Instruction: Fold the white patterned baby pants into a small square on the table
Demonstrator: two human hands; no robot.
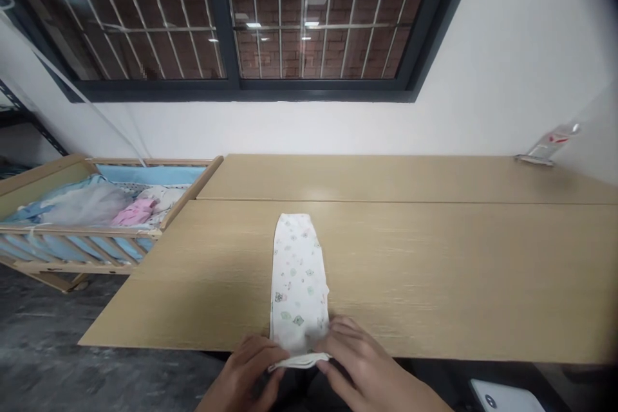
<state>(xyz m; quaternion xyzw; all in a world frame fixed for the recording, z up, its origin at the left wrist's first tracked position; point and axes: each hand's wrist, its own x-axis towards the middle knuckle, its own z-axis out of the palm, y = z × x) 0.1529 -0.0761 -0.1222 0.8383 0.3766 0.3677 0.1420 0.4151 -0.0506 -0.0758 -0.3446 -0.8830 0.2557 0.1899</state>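
A white baby garment (298, 277) with small printed figures lies folded into a long narrow strip on the wooden table (434, 257), running away from me. Its near end hangs at the table's front edge. My left hand (246, 376) pinches the near end's left corner from below. My right hand (367, 370) grips the same end on the right, fingers curled over the cloth's edge.
A wooden crib (96, 219) with blue lining and a pile of pink, white and grey clothes stands left of the table. A clear plastic stand (548, 147) sits at the far right by the wall. A white device (505, 396) lies below right.
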